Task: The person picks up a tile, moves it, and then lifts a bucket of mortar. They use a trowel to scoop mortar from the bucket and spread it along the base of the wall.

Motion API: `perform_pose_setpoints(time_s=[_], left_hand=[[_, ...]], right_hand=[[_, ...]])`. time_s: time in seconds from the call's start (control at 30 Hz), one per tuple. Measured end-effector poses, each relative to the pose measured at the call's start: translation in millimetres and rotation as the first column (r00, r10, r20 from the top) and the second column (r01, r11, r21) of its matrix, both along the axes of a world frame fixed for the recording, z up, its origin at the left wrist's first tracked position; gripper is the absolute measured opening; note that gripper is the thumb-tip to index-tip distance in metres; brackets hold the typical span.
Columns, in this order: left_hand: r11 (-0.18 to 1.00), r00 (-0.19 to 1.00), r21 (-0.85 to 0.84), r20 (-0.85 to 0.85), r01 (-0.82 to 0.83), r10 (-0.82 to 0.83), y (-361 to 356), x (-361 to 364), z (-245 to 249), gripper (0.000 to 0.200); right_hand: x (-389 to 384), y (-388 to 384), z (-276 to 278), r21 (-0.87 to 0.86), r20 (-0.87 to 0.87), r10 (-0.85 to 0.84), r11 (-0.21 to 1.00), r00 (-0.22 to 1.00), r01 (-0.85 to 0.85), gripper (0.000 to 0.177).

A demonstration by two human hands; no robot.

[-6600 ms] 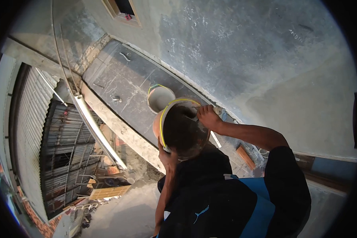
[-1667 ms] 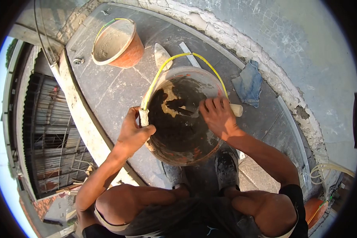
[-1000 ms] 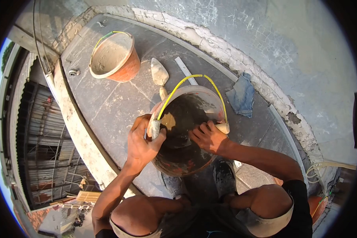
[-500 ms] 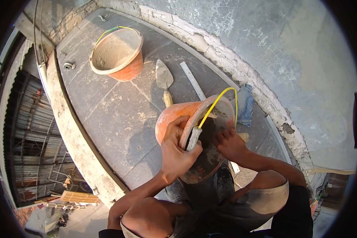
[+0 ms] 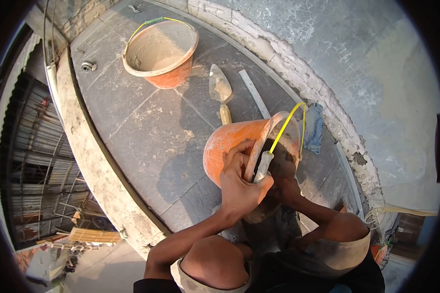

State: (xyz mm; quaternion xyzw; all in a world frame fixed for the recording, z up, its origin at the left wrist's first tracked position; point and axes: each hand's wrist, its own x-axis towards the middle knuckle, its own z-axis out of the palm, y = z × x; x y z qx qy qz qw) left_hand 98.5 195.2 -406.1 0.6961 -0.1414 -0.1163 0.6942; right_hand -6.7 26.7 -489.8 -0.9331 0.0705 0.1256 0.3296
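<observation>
An orange bucket is tipped on its side between my knees, its mouth turned toward me and to the right. My left hand is closed on its near rim, fingers on the outer wall and thumb by the pale grip of the yellow wire handle. Inside the shadowed mouth is my right hand; its fingers are too dark to make out. Just beyond the bucket, a pointed trowel with a wooden handle lies on the dark tiles.
A second orange bucket holding grey mortar stands upright farther off. A metal strip and a denim cloth lie near the rough wall base. A concrete ledge borders the floor on the left.
The bucket has tipped further over, my left hand still on its rim. My right hand has moved deeper into the shadow of its mouth. The whole view has shifted slightly.
</observation>
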Motion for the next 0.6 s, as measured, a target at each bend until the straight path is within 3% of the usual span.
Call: perform_pose_setpoints(time_s=[0.07, 0.13, 0.17, 0.2, 0.23, 0.3, 0.33, 0.43, 0.57, 0.6], left_hand=[[0.998, 0.996, 0.033, -0.068, -0.058, 0.061, 13, 8, 8, 0.047], [0.993, 0.986, -0.005, -0.123, -0.115, 0.114, 26, 19, 27, 0.044], [0.983, 0.969, -0.051, -0.183, -0.176, 0.164, 33, 25, 36, 0.040], [0.979, 0.973, -0.050, -0.135, -0.196, 0.188, 39, 32, 43, 0.051], [0.963, 0.966, -0.104, -0.107, -0.247, 0.237, 44, 38, 46, 0.046], [0.945, 0.942, -0.044, -0.112, -0.323, 0.316, 60, 49, 43, 0.046], [0.927, 0.929, -0.100, -0.125, -0.360, 0.347, 65, 55, 41, 0.044], [0.878, 0.899, -0.195, -0.096, -0.438, 0.427, 77, 77, 17, 0.038], [0.799, 0.827, -0.217, -0.185, -0.561, 0.531, 73, 96, 17, 0.028], [0.778, 0.816, -0.247, -0.189, -0.578, 0.546, 72, 104, 12, 0.028]], right_hand=[[11, 13, 11, 0.033, -0.037, -0.003, 0.999, 0.999, 0.005, 0.043], [22, 25, 23, 0.057, -0.070, -0.021, 0.998, 0.997, 0.025, 0.043], [28, 30, 28, 0.162, -0.060, -0.042, 0.985, 0.997, 0.051, 0.041], [34, 34, 32, 0.262, -0.050, -0.063, 0.962, 0.997, 0.074, 0.039], [39, 35, 30, 0.259, -0.041, -0.067, 0.963, 0.997, 0.075, 0.039], [53, 38, 21, 0.430, 0.043, -0.166, 0.893, 0.985, 0.132, 0.036], [68, 41, 44, 0.481, 0.032, -0.150, 0.869, 0.988, 0.116, 0.035], [95, 37, 52, 0.454, 0.088, -0.185, 0.882, 0.979, 0.126, 0.034], [119, 23, 65, 0.320, 0.202, -0.224, 0.935, 0.953, 0.152, 0.029], [126, 21, 60, 0.363, 0.246, -0.261, 0.918, 0.933, 0.161, 0.029]])
